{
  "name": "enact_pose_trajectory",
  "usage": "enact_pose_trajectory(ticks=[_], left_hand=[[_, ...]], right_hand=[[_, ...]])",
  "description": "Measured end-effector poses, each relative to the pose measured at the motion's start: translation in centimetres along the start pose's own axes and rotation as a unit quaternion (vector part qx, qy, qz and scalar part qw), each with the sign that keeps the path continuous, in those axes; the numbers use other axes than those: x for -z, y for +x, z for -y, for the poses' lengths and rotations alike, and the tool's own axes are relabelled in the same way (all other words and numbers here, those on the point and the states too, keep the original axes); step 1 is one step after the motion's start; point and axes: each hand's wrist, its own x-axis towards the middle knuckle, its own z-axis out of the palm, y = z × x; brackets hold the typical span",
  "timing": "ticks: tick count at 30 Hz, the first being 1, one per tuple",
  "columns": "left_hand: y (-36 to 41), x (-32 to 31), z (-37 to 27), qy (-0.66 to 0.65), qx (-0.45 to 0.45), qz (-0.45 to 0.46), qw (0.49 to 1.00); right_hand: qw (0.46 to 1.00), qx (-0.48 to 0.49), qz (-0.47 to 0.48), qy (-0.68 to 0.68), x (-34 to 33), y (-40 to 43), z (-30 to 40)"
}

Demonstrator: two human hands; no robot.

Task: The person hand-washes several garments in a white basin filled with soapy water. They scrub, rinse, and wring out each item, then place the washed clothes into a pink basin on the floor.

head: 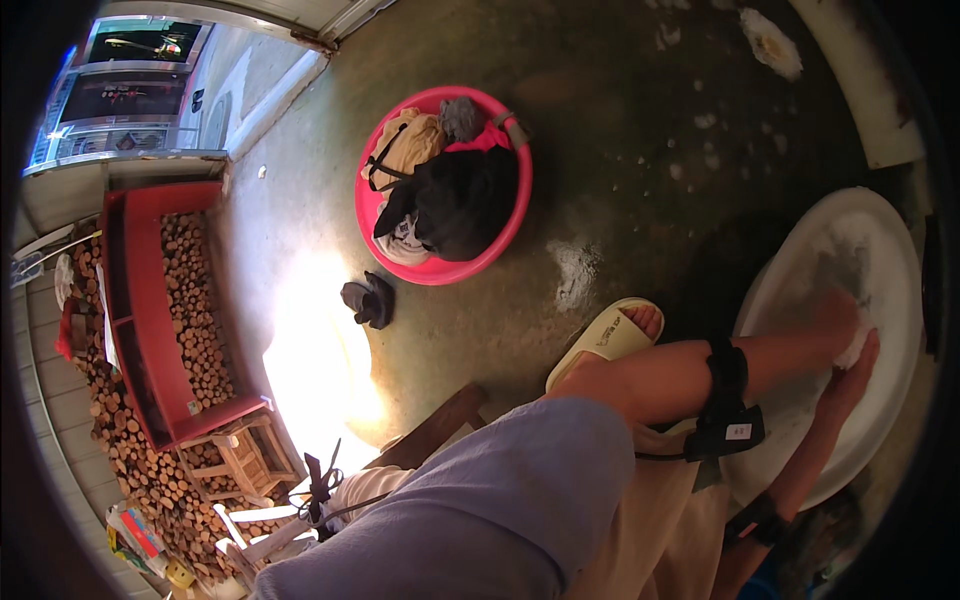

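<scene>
Both my hands are together inside a large white basin (890, 420) with cloudy, sudsy water. My left hand (831, 321), blurred by motion, is closed against a small white sudsy item (853, 346). Around the lower side of that item curl the fingers of my right hand (853, 379). Suds and blur hide what the item is. A black strap with a box (724, 439) is on my left forearm, and another black band (756, 519) circles my right wrist.
A pink basin (444, 273) of clothes stands on the concrete floor, with a crumpled dark cloth (368, 300) near it. My foot wears a pale yellow slipper (604, 336). Stacked firewood (196, 315), a red cabinet (146, 300) and a wooden stool (247, 457) line the far left.
</scene>
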Motion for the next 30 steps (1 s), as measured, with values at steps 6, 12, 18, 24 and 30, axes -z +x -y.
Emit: enact_pose_trajectory(ticks=[6, 12, 18, 24, 30], left_hand=[[-0.4, -0.4, -2.6, -0.235, 0.152, -0.023, 0.960], [0.1, -0.6, -2.1, -0.187, 0.119, -0.064, 0.973], [-0.2, -1.1, -3.2, -0.011, -0.019, -0.097, 0.995], [-1.8, 2.3, -5.8, 0.275, -0.273, -0.026, 0.922], [-4.6, 14.4, -6.9, 0.179, -0.212, -0.169, 0.946]], right_hand=[[0.960, 0.156, 0.046, -0.228, 0.0, 0.4, -1.4], [0.901, 0.276, -0.029, -0.334, -0.9, -0.7, -1.4], [0.981, 0.168, -0.013, -0.094, 1.0, 0.7, -2.8], [0.986, -0.013, 0.152, 0.072, 2.4, 1.6, -3.2], [0.970, -0.082, 0.212, -0.081, -6.1, -3.8, 1.9]])
